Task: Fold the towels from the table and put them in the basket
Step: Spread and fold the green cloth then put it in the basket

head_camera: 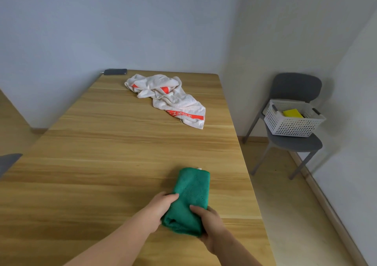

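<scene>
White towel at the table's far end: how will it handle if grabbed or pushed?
Probably floppy: the white towel lies crumpled in soft folds, so it should drape, not hold shape. Pushed, it would likely bunch up on the table rather than slide.

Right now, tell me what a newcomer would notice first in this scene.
First, the folded green cloth towel near the front of the light wooden table, gripped at its near end by the left hand and right hand. Next, the crumpled white towel with orange-red stripes lying unfolded at the table's far end. To the right, a white perforated plastic basket sits on a grey chair, something yellow inside.
</scene>
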The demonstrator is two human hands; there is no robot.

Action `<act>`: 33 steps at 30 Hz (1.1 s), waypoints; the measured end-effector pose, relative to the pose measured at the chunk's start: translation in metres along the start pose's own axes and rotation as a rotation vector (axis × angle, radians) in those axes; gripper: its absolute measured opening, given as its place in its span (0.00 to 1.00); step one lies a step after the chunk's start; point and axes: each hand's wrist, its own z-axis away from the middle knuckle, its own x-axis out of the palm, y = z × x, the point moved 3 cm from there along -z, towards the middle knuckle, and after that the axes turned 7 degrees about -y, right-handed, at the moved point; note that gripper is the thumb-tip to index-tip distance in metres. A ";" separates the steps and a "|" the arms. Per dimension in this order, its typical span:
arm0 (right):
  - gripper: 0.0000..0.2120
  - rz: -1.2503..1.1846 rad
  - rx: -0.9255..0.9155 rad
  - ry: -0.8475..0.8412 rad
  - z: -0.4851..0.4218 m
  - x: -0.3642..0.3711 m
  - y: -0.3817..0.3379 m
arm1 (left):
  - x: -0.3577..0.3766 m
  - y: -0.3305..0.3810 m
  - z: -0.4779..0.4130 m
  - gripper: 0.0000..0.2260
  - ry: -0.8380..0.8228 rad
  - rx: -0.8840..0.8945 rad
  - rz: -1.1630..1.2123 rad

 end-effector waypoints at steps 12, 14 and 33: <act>0.14 -0.285 -0.076 -0.032 0.020 0.011 0.000 | 0.016 0.009 0.026 0.12 0.094 0.185 0.304; 0.14 -0.354 -0.077 -0.020 0.022 0.014 -0.006 | 0.013 0.014 0.036 0.10 0.009 0.212 0.267; 0.06 -0.419 -0.282 0.340 0.084 -0.049 -0.016 | 0.011 0.023 0.044 0.20 -0.095 0.074 -0.018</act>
